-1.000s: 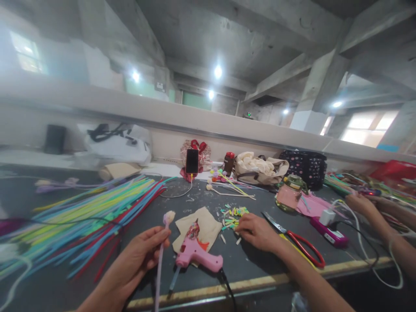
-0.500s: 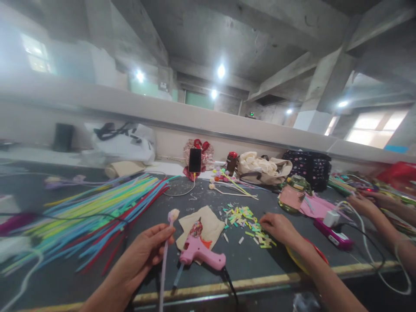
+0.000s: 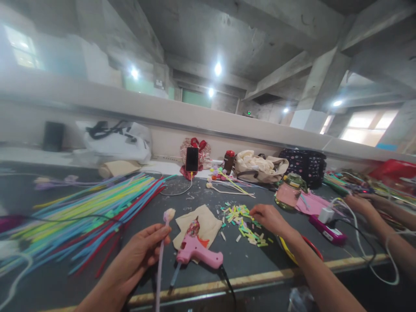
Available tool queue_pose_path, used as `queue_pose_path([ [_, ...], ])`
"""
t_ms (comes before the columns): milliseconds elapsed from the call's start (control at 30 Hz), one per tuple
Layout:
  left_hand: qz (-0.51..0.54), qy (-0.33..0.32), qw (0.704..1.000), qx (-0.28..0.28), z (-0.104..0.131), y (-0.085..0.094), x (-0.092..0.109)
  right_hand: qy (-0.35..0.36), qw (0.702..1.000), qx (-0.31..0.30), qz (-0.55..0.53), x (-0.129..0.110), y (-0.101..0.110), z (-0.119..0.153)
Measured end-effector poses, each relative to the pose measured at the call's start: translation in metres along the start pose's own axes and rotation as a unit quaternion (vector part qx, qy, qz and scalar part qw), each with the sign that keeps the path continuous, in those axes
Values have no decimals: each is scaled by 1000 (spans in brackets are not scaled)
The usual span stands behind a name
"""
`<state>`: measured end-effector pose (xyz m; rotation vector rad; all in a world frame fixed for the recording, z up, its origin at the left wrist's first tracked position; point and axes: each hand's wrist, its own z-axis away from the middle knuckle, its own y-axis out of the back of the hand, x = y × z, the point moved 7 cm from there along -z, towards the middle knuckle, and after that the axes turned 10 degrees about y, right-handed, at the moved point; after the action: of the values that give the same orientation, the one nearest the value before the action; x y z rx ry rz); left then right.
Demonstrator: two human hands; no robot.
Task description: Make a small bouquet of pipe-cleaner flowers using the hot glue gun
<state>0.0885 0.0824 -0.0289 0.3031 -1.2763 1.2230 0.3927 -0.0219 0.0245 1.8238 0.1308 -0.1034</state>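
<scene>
Pinching a lilac stem [image 3: 160, 264], flower-tipped, lower centre: left hand [image 3: 147, 246], thumb against fingers. Right hand [image 3: 271, 221] at the edge of the small cut pieces [image 3: 242, 219], right of centre; fingers curled, grip unclear. Pink glue gun [image 3: 199, 253] partly on beige cloth [image 3: 208, 221], dark table [image 3: 201, 195]. Concrete ceiling [image 3: 227, 34], lights across the upper frame.

One head-worn view (the only one) looks forward and down over the near tabletop [image 3: 195, 197].
</scene>
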Motion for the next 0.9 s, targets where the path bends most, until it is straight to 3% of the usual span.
queue_pose_path([
  [200,-5,-2,1000,-7,-1,1,1,52,998,-40,-16,-12,-20,-8],
  [400,1,5,1000,-4,-1,2,-1,8,1000,11,-1,3,-11,-9],
  [667,0,2,1000,-2,1,2,-1,38,997,-29,-63,-10,-24,-2],
  [900,-3,-7,1000,-5,-1,2,1,-24,985,43,-167,9,-21,-10],
])
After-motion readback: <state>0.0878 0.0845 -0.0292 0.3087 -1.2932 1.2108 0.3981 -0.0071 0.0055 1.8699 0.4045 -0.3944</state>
